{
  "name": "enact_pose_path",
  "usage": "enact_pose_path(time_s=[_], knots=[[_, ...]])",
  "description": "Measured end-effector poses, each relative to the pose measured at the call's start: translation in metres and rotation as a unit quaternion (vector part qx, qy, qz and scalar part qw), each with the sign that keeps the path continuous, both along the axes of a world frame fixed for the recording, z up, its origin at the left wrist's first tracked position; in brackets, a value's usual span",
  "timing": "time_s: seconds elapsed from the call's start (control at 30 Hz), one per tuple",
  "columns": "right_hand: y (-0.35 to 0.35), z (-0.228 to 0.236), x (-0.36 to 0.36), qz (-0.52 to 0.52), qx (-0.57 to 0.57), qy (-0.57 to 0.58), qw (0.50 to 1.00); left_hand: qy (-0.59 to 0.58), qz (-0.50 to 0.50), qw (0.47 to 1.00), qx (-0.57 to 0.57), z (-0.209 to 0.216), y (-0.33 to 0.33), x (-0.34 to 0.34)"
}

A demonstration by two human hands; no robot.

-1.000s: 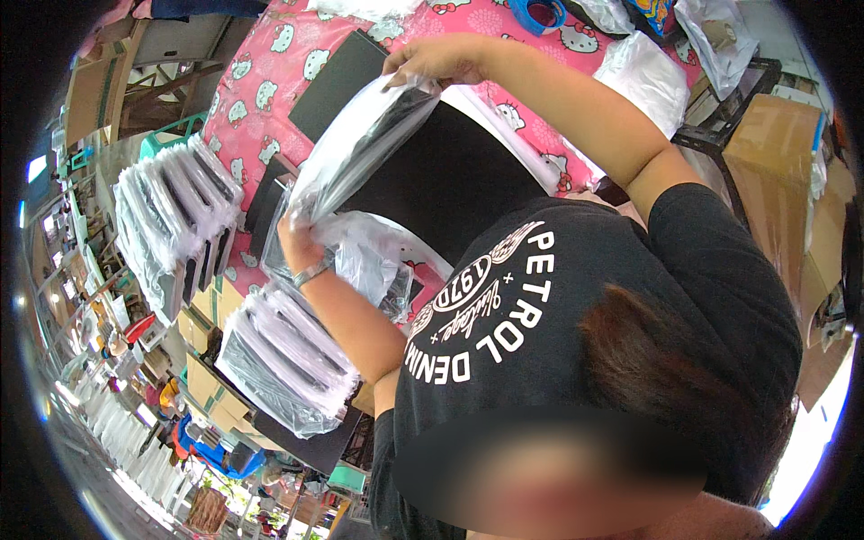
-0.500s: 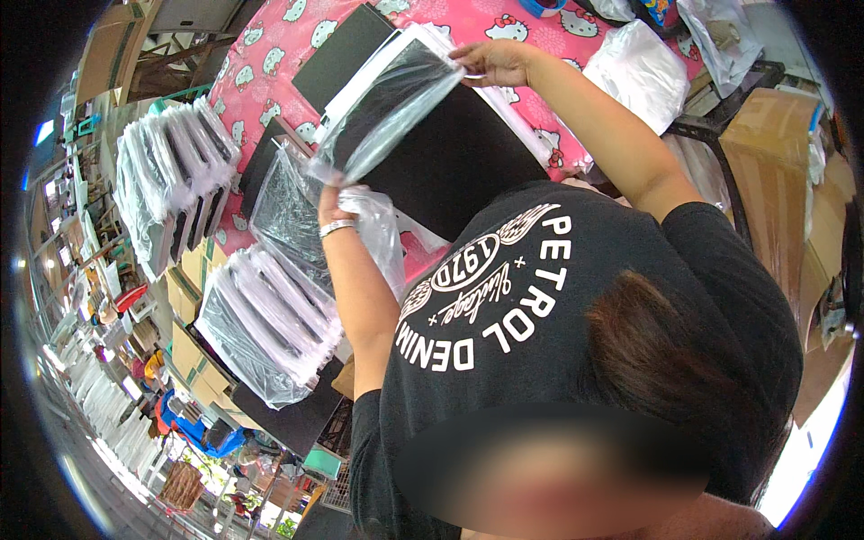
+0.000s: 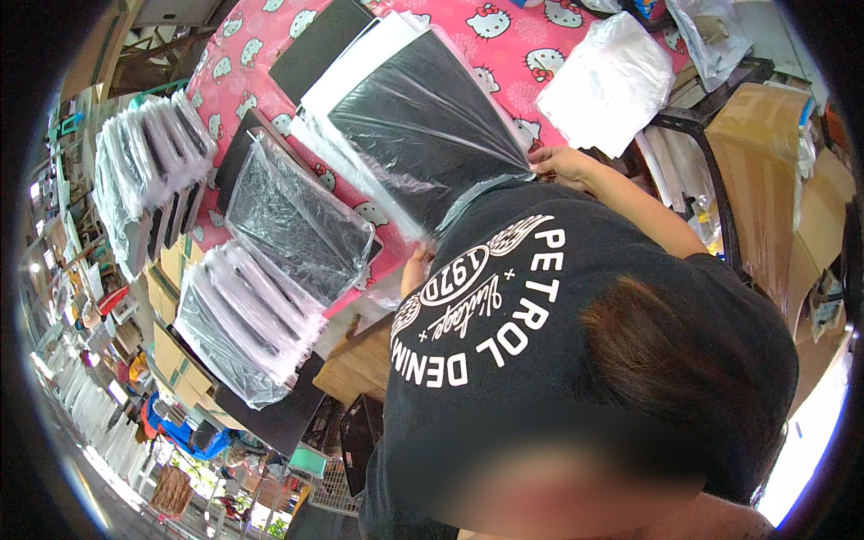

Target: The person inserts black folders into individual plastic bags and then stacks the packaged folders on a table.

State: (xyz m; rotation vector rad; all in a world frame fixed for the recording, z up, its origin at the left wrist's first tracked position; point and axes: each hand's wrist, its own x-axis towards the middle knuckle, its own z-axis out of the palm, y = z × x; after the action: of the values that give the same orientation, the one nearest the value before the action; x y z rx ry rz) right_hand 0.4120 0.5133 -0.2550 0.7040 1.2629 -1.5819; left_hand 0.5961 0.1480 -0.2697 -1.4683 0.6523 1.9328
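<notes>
A flat black panel (image 3: 405,117) lies on the pink table cover with a clear plastic bag (image 3: 459,211) drawn over it. The bag's near edge reaches down to my shirt. My right hand (image 3: 562,167) pinches the bag at its near right corner. At the near left corner my left hand (image 3: 417,267) is closed on the bag's edge, its fingers partly hidden by plastic. White sheets (image 3: 364,54) stick out past the panel's far left side. Beside it on the left rests another black panel in clear plastic (image 3: 292,216).
Two stacks of bagged panels, one nearer (image 3: 247,315) and one farther (image 3: 148,153), stand at the left. White plastic bags (image 3: 612,85) lie at the far right of the pink cover (image 3: 490,67). Cardboard (image 3: 756,162) and a dark frame (image 3: 706,148) border the right.
Both hands have come toward my body, pulling the bag's edge over the black panel from its far part to its near edge. The bagged panel at left is now uncovered by my arm.
</notes>
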Motion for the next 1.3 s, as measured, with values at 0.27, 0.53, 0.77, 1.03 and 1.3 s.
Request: enact_pose_path(time_s=[0.27,0.53,0.77,1.03,1.3], knots=[[0.005,-0.002,0.009,0.465,0.182,0.258,0.827,0.013,-0.316,0.912,-0.262,-0.044,0.024,0.039],[-0.099,0.174,-0.071,0.325,-0.062,0.633,0.699,0.356,-0.049,0.862,-0.358,0.181,0.033,-0.084],[-0.272,0.242,-0.031,0.442,-0.155,0.762,0.447,0.265,0.051,0.852,-0.448,0.250,-0.065,-0.092],[-0.272,0.112,-0.031,0.437,0.075,0.769,0.461,0.190,0.103,0.832,-0.510,0.175,-0.151,-0.041],[-0.295,0.051,-0.034,0.553,0.054,0.724,0.408,0.134,-0.230,0.721,-0.640,0.081,-0.198,0.001]])
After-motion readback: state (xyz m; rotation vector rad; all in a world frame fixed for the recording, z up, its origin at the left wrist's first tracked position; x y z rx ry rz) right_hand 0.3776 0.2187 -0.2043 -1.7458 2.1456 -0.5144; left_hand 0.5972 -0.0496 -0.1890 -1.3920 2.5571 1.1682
